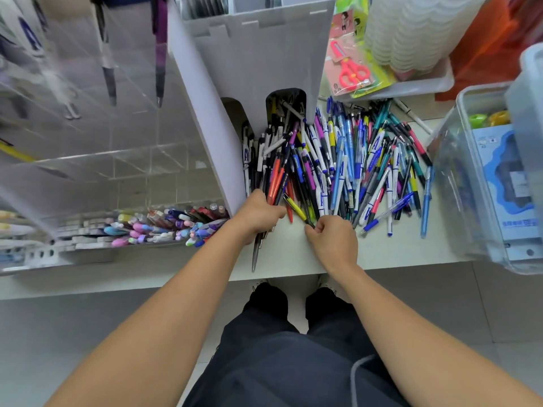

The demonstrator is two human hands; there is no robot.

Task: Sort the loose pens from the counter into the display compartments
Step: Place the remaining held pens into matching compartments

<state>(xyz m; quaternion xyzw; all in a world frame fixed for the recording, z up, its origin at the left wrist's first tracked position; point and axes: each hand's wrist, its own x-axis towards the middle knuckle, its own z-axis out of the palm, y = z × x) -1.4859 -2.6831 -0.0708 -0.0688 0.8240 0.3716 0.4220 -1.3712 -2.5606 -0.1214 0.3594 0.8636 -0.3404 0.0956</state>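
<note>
A big heap of loose pens (352,160) in many colours covers the white counter (282,259). My left hand (258,215) is closed around a bundle of dark pens (257,251) whose tips stick out toward the counter's front edge. My right hand (332,239) pinches the tip of a yellow and black pen (296,208) at the near edge of the heap. A white display stand (258,54) rises behind the heap, with pens in its top compartments. A clear acrylic display (88,142) stands to the left, holding a few upright pens.
A low tray of pastel pens and markers (164,227) sits at the left. Packaged red scissors (349,69) and a stack of white baskets (411,33) are at the back right. A clear plastic box (493,186) stands at the right edge.
</note>
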